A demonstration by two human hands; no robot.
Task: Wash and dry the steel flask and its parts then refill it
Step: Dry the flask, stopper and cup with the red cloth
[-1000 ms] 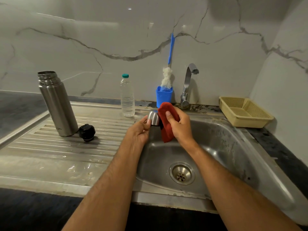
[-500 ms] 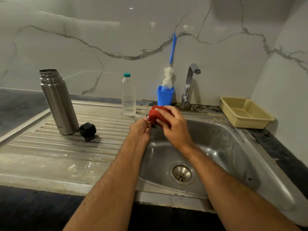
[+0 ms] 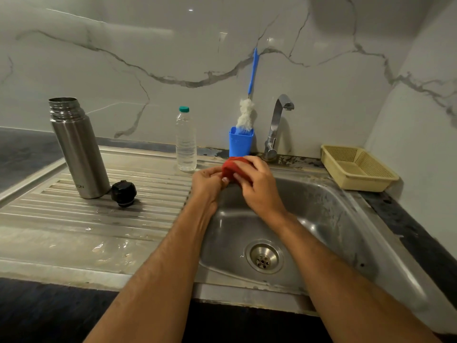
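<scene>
The steel flask (image 3: 78,149) stands open-topped on the draining board at the left, with its black stopper (image 3: 124,193) lying just to its right. Over the sink's left rim, my right hand (image 3: 259,186) grips a red cloth (image 3: 232,168) wrapped over the flask's steel cup, which the cloth and fingers hide. My left hand (image 3: 209,183) holds the wrapped cup from the left side. A clear water bottle (image 3: 186,141) with a green cap stands at the back of the draining board.
The steel sink (image 3: 329,219) lies below my hands, its drain (image 3: 264,256) near the front. A tap (image 3: 275,129) and a blue holder (image 3: 240,144) with a bottle brush (image 3: 247,112) stand behind it. A cream basket (image 3: 357,168) sits at the right.
The red cloth hung beside the exposed steel cup a second ago; my right hand has pulled it over the cup, which is now covered. Both hands stayed over the sink's left rim.
</scene>
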